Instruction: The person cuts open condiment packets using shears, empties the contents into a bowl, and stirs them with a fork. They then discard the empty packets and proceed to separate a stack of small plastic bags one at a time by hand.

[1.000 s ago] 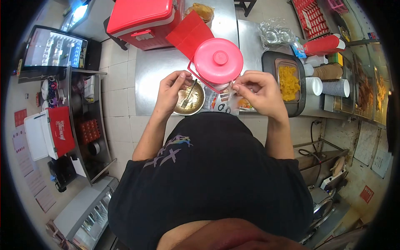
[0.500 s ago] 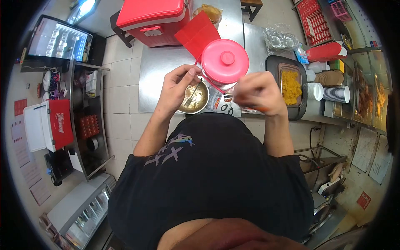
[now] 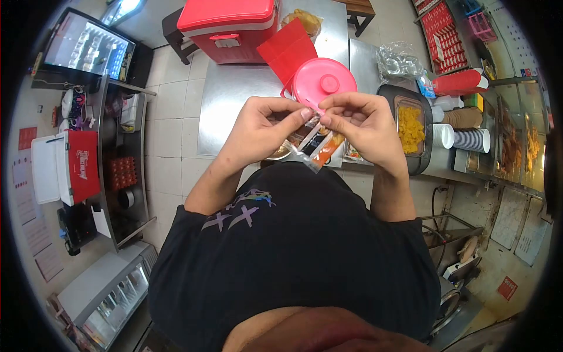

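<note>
A small clear plastic packet, printed in black, white and orange, hangs between my hands over the table's front edge. My left hand pinches its upper edge with thumb and forefinger. From the other side, my right hand pinches the same edge, its fingertips close to the left ones. Just behind the fingers stands a round pink pot with a knobbed lid. A metal bowl shows only in part below my left hand; its contents are mostly hidden.
A red cooler box and a red sheet lie beyond the pot on the steel table. To the right are a tray of yellow food, stacked cups and a plastic bag. Shelves stand at left.
My hands have come closer together, and both now hold the packet up. Earlier my left hand was at the pot's red handle and my right hand was blurred. The bowl is now more covered.
</note>
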`<control>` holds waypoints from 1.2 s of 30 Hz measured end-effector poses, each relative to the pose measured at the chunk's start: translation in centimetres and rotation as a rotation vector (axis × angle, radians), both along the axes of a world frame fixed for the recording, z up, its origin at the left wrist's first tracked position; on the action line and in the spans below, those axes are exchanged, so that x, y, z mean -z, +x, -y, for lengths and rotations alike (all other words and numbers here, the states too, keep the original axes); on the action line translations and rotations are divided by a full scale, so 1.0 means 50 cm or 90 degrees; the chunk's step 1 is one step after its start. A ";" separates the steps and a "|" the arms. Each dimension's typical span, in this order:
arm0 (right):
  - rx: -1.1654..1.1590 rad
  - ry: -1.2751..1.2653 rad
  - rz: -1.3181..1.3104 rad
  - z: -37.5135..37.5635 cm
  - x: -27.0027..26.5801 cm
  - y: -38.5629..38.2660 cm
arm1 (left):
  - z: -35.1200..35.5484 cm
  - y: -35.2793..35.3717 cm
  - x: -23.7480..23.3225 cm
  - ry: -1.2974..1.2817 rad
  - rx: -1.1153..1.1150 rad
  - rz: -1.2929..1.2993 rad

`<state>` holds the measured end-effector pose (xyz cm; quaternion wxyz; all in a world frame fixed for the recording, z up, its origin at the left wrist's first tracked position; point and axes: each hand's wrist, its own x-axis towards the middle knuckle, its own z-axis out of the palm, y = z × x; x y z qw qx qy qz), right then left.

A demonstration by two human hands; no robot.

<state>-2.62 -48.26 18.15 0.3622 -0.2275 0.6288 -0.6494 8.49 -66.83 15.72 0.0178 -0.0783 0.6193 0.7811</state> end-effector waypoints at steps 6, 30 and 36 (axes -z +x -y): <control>0.020 0.052 -0.265 0.019 0.016 0.000 | 0.010 0.010 0.015 -0.045 -0.127 -0.061; -0.020 -0.016 -0.401 0.127 0.049 0.034 | 0.053 0.072 0.046 -0.171 -0.282 -0.246; -0.076 0.006 -0.107 0.124 0.040 0.031 | 0.063 0.061 0.063 -0.109 -0.321 -0.225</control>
